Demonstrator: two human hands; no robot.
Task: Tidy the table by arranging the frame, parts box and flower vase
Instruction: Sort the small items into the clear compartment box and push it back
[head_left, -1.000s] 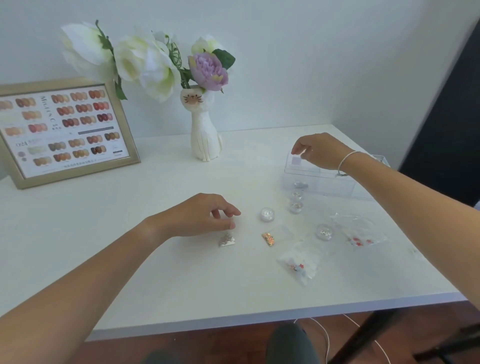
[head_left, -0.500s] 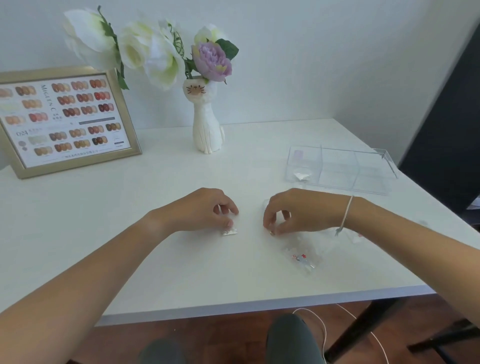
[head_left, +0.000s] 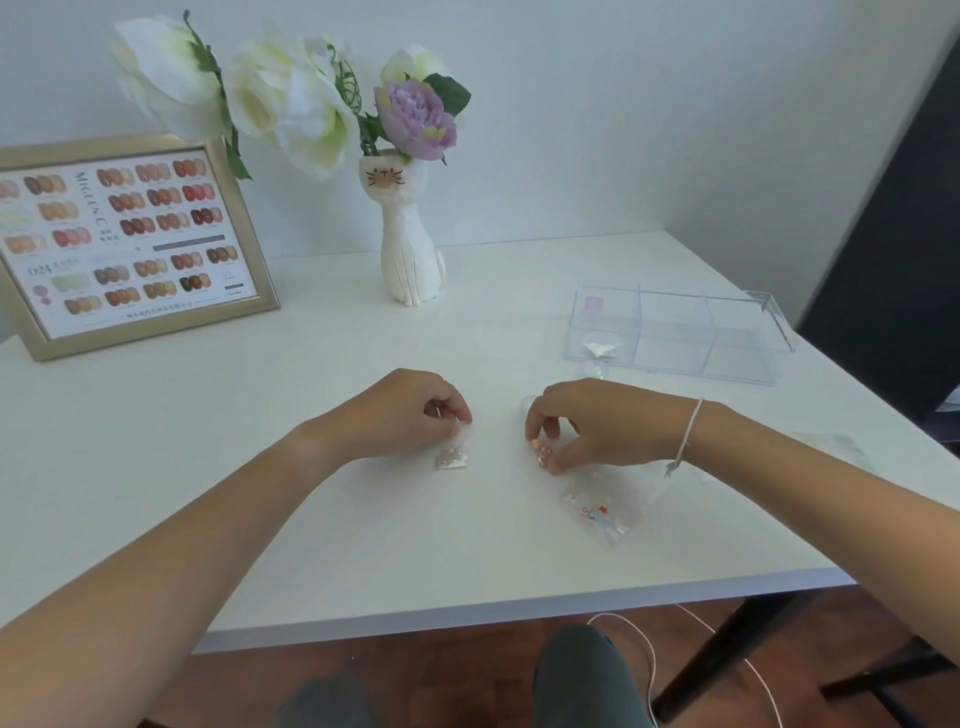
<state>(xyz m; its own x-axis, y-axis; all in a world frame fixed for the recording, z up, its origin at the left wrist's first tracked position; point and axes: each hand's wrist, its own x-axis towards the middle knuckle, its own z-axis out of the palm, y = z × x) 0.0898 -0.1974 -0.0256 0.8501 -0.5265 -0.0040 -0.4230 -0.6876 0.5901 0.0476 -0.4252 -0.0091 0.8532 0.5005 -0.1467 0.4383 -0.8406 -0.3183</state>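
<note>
1. Head view: the gold-rimmed frame of nail swatches and the white cat-shaped flower vase stand at the back of the white surface; the clear plastic parts box sits far right, nearly empty.
2. The left hand pinches a small silvery packet; the right hand pinches an orange bead packet.
3. Sorting seems barely begun; a clear bag of red bits lies loose nearby.

- Table: white, fills mid-frame.
- Sachet: small, silvery contents, centre.
- Orange beads: right of centre.
- Bag: clear, red bits, lower right.
- Cable: white, bottom right, over wooden floor.
</note>
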